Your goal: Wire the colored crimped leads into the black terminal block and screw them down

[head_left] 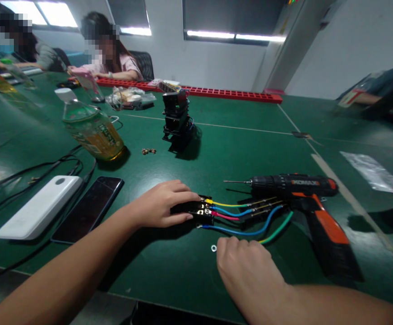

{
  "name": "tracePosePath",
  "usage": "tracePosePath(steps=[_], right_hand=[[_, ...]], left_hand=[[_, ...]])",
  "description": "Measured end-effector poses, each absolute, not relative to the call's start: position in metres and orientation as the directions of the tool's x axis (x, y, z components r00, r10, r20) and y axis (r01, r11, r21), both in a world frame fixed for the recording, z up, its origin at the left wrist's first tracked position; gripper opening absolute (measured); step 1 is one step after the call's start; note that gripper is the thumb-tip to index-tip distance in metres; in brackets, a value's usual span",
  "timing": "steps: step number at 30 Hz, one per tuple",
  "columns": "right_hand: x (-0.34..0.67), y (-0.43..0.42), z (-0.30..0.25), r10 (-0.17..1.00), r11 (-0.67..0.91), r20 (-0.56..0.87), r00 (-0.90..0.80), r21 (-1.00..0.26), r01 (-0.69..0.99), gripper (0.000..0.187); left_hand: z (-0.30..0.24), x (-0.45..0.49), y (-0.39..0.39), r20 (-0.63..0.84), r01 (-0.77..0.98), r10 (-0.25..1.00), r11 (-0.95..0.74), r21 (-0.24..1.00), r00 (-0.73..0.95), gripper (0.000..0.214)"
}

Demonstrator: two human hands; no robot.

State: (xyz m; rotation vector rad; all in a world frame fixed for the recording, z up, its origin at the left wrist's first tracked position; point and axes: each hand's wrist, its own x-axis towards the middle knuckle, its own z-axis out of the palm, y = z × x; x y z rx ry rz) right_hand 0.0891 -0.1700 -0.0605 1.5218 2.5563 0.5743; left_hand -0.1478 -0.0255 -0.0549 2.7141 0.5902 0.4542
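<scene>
My left hand (160, 204) lies over a small black terminal block (201, 212) on the green table, fingers wrapped on it, holding it down. Yellow, blue, red and green wires (247, 216) run from the block to the right. My right hand (242, 264) rests on the table just in front of the wires, fingers curled down beside a small metal washer (214, 248); what it holds, if anything, is hidden. An orange and black cordless drill (304, 198) lies on its side to the right of the wires.
A white power bank (40, 205) and a dark phone (90, 207) with cables lie at left. A tea bottle (93, 126), a stack of black blocks (178, 119) and small screws (148, 151) stand farther back. Two people sit at the far left; red rail (216, 92) behind.
</scene>
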Motion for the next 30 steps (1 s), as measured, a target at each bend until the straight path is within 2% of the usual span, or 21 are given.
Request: tracePosePath(steps=[11,16,30], right_hand=[[0.090,-0.171,-0.053,0.851,0.384,0.188,-0.491,0.416,0.824,0.031],[0.089,-0.168,-0.047,0.840,0.378,0.218,-0.497,0.422,0.824,0.025],[0.092,-0.160,-0.040,0.802,0.370,0.329,-0.498,0.381,0.847,0.018]], left_hand=[[-0.058,-0.143,-0.026,0.307,0.297,0.420,-0.878,0.376,0.854,0.036],[-0.061,-0.140,-0.026,0.326,0.295,0.435,-0.868,0.398,0.839,0.037],[-0.066,-0.131,-0.030,0.315,0.261,0.438,-0.841,0.474,0.842,0.038]])
